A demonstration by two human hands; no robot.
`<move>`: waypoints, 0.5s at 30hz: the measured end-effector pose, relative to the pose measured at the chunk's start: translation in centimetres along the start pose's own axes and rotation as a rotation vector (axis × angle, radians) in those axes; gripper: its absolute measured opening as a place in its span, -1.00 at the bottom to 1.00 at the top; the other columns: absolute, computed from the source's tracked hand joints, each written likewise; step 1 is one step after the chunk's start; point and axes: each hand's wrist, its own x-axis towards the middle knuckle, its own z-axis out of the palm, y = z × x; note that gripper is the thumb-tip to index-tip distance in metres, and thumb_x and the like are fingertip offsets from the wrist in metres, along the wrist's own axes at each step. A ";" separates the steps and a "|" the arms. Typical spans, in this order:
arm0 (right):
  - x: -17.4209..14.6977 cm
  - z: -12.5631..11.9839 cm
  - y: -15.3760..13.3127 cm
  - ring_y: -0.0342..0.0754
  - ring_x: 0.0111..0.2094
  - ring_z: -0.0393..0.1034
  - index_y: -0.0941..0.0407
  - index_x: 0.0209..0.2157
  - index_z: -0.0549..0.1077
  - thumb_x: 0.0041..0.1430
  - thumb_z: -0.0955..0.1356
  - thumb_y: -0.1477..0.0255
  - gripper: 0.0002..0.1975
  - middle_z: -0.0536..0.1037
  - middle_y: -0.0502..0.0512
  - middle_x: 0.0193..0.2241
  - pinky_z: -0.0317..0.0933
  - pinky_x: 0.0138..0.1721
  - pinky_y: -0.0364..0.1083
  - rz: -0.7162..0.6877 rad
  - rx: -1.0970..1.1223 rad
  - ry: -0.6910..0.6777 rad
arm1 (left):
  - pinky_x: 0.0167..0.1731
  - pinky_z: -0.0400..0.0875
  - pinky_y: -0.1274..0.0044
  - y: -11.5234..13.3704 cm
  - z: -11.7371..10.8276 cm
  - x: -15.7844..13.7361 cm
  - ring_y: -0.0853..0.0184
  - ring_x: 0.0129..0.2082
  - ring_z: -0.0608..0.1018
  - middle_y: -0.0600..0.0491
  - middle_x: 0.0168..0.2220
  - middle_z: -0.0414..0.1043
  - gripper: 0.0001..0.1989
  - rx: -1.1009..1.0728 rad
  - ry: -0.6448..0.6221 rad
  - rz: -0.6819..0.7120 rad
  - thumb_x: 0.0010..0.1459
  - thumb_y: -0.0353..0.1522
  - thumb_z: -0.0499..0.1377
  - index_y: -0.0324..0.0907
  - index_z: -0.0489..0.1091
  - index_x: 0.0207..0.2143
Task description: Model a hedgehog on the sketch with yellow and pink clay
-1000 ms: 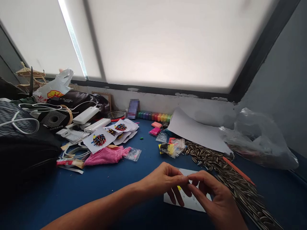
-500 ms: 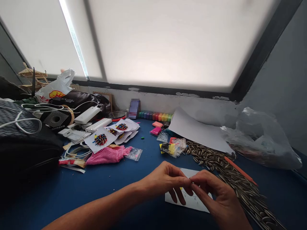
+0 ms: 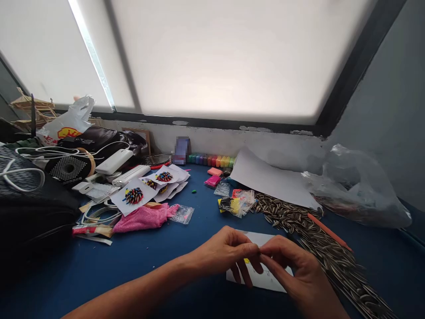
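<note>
Both hands were held over the card, low on the table (image 3: 202, 230). The thumb and fingers of the left hand (image 3: 229, 251) were closed toward a point, where they were met by the pinched thumb and forefinger of the right hand (image 3: 297, 266). Whether anything was gripped there could not be told; the meeting point was hidden by the fingertips. The card (image 3: 265, 281) was seen directly beneath them, partly covered by both hands, and was marked with pencil lines and a yellow patch (image 3: 246, 261). The right hand was flanked by striped seeds (image 3: 335, 257), on which an orange stick (image 3: 328, 231) was laid. Beyond the hands, small packets (image 3: 236, 206) were placed near the seeds, and a white sheet (image 3: 265, 175) was set behind them. Well to the left, decorated cards (image 3: 133, 195) were piled beside a pink cloth (image 3: 142, 218).
</note>
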 end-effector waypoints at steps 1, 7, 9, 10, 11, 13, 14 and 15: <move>0.0 0.0 0.1 -0.16 -0.53 0.29 0.02 -0.39 0.53 0.23 0.34 0.25 -0.80 0.47 -0.04 -0.48 0.17 -0.51 -0.17 0.001 -0.001 0.002 | -0.51 0.36 0.61 0.0 0.0 0.0 0.47 -0.54 0.51 -0.07 -0.22 0.51 -0.57 0.009 -0.006 0.000 0.21 -0.09 0.11 -0.31 0.48 -0.28; -0.1 0.1 -0.3 -0.16 -0.54 0.28 0.02 -0.40 0.51 0.23 0.34 0.27 -0.82 0.47 -0.02 -0.48 0.21 -0.48 -0.16 -0.021 -0.023 0.040 | -0.54 0.33 0.63 -0.1 0.1 0.0 0.47 -0.55 0.50 -0.05 -0.27 0.50 -0.54 -0.002 0.033 -0.001 0.11 -0.05 0.20 -0.31 0.49 -0.28; -0.2 0.2 -0.4 -0.16 -0.53 0.28 0.02 -0.41 0.51 0.24 0.34 0.28 -0.82 0.46 -0.02 -0.48 0.21 -0.49 -0.16 -0.038 -0.037 0.043 | -0.56 0.31 0.63 -0.1 0.1 0.1 0.47 -0.57 0.49 -0.04 -0.31 0.49 -0.52 0.013 0.065 -0.002 0.07 -0.03 0.23 -0.32 0.48 -0.31; -0.2 0.3 -0.4 -0.16 -0.53 0.28 0.01 -0.40 0.51 0.24 0.34 0.28 -0.82 0.47 -0.02 -0.48 0.21 -0.49 -0.16 -0.046 -0.043 0.046 | -0.57 0.31 0.63 -0.1 0.0 0.2 0.47 -0.58 0.48 -0.04 -0.33 0.49 -0.51 0.022 0.085 -0.002 0.04 -0.02 0.24 -0.32 0.48 -0.33; -0.2 0.3 -0.4 -0.15 -0.53 0.29 0.00 -0.39 0.53 0.23 0.34 0.28 -0.83 0.47 -0.01 -0.47 0.21 -0.49 -0.16 -0.052 -0.048 0.052 | -0.58 0.30 0.62 -0.1 0.0 0.2 0.46 -0.59 0.47 -0.03 -0.35 0.48 -0.50 0.030 0.104 -0.004 0.02 -0.01 0.25 -0.33 0.48 -0.34; -0.1 0.4 -0.4 -0.15 -0.54 0.30 -0.01 -0.36 0.55 0.23 0.35 0.26 -0.83 0.49 -0.01 -0.47 0.23 -0.50 -0.15 -0.062 -0.057 0.067 | -0.59 0.29 0.61 -0.1 0.0 0.3 0.45 -0.60 0.47 -0.01 -0.40 0.47 -0.48 0.036 0.137 -0.008 -0.03 0.01 0.27 -0.33 0.46 -0.37; -0.1 0.3 -0.3 -0.15 -0.54 0.31 -0.01 -0.34 0.56 0.23 0.35 0.26 -0.83 0.50 0.00 -0.46 0.24 -0.50 -0.15 -0.067 -0.065 0.075 | -0.59 0.29 0.61 0.0 0.0 0.3 0.45 -0.61 0.46 0.00 -0.42 0.46 -0.47 0.033 0.145 -0.012 -0.04 0.02 0.28 -0.33 0.46 -0.38; -0.1 0.3 -0.3 -0.15 -0.54 0.32 -0.01 -0.33 0.57 0.23 0.35 0.25 -0.82 0.51 0.00 -0.46 0.25 -0.50 -0.15 -0.072 -0.075 0.077 | -0.59 0.29 0.61 0.1 0.0 0.2 0.44 -0.60 0.47 0.00 -0.44 0.46 -0.46 0.030 0.148 -0.014 -0.05 0.03 0.28 -0.33 0.45 -0.39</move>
